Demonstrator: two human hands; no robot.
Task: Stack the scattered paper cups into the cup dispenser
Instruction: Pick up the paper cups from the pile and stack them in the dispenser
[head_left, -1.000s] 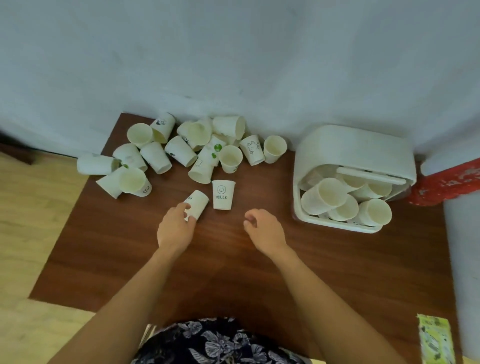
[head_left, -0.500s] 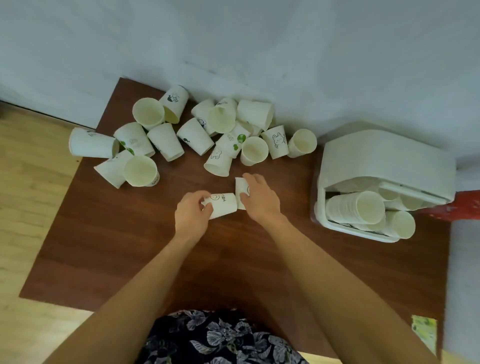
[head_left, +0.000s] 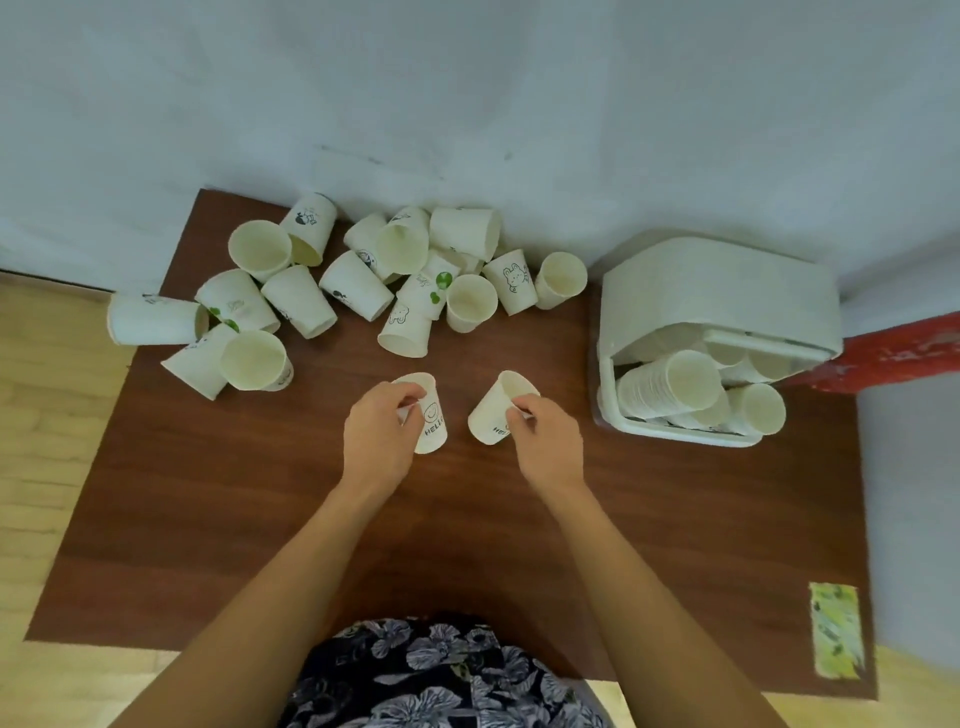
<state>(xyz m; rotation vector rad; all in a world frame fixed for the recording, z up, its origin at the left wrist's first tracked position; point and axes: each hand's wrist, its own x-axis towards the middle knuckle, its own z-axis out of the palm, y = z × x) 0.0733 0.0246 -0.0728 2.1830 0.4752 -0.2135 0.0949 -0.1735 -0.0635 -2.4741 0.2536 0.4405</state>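
While both forearms reach forward over the brown table (head_left: 208, 519), each of the hands grips one paper cup just above the tabletop. The left hand (head_left: 376, 436) curls its fingers over the rim of a cup printed with a smiley and "HELLO" (head_left: 432, 422), whose mouth tips away from the person. The right hand (head_left: 545, 441) pinches the rim of a second "HELLO" cup (head_left: 496, 410), tilted with its mouth up and to the right. The two held cups sit near each other but apart, with bare wood between them.

Beyond the hands, a pile of loose cups (head_left: 358, 286) lies along the far edge of the table against the pale wall (head_left: 467, 104). Some stand, most lie on their sides, and several overlap; roughly sixteen can be counted, though the overlap keeps the number uncertain. Some carry small drawings: a rabbit, green dots, a dark figure.

To the right stands the white cup dispenser (head_left: 722, 291), open toward the person, with a few nested rows of cups (head_left: 670, 387) lying inside, mouths facing out. Nothing lies between the right hand and the dispenser's opening.

A green-and-yellow packet (head_left: 836, 629) lies at the near right corner of the table. A dark floral garment (head_left: 441, 675) shows at the bottom edge, and a red band (head_left: 898, 348) runs behind the dispenser.
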